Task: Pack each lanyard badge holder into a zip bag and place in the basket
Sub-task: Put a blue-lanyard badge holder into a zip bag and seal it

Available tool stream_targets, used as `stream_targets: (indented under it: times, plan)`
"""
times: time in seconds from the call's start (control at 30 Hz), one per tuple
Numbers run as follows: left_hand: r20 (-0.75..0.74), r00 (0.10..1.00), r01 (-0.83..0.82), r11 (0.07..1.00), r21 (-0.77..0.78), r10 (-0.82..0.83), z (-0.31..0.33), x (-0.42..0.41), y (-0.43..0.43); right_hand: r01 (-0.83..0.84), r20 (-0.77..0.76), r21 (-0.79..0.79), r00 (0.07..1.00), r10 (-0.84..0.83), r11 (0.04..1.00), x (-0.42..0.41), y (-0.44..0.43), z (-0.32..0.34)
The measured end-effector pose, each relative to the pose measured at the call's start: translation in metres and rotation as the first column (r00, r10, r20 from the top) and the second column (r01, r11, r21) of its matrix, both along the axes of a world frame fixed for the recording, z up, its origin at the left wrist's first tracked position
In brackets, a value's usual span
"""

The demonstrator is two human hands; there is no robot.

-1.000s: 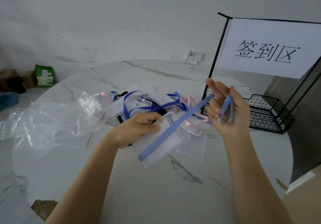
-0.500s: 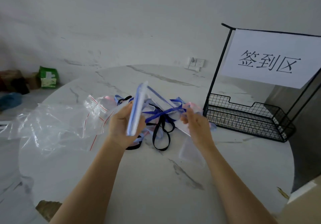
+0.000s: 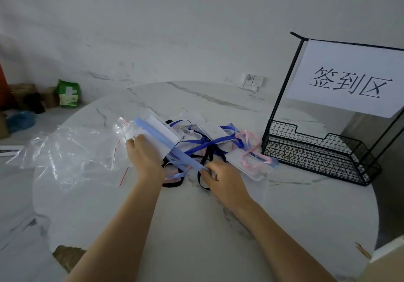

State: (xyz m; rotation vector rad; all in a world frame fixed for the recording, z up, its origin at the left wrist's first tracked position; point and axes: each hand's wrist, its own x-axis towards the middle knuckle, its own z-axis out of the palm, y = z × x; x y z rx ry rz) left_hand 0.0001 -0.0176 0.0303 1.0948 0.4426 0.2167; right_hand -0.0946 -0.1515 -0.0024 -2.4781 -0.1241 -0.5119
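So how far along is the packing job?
Barely begun: no packed bag shows in the wire basket. In hand: the left hand grips one badge holder while the right hand pinches its light blue lanyard. Left to do: bag this one using the zip bags, then the tangled pile of holders.

One head-worn view looks forward and down, close over both hands, left hand (image 3: 146, 153) and right hand (image 3: 225, 178), at the desk (image 3: 196, 227).
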Motion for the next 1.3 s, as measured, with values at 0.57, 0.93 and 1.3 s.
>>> stream_targets:
  times: [0.57, 0.93, 1.3]
  plan:
    - [0.225, 0.897, 0.113, 0.69, 0.715, -0.38, -0.012, -0.019, -0.02, 0.103, 0.457, 0.067, 0.881, -0.123, 0.992, -0.004, -0.001, 0.003]
    - [0.167, 0.63, 0.258, 0.407, 0.876, -0.758, -0.013, -0.031, -0.022, 0.169, 0.371, 0.236, 0.895, -0.25, 0.957, 0.004, -0.01, 0.0]
    - [0.218, 0.653, 0.311, 0.52, 0.796, -0.725, -0.012, -0.032, -0.017, -0.009, -0.058, 0.693, 0.996, 0.069, 0.721, -0.006, -0.021, 0.019]
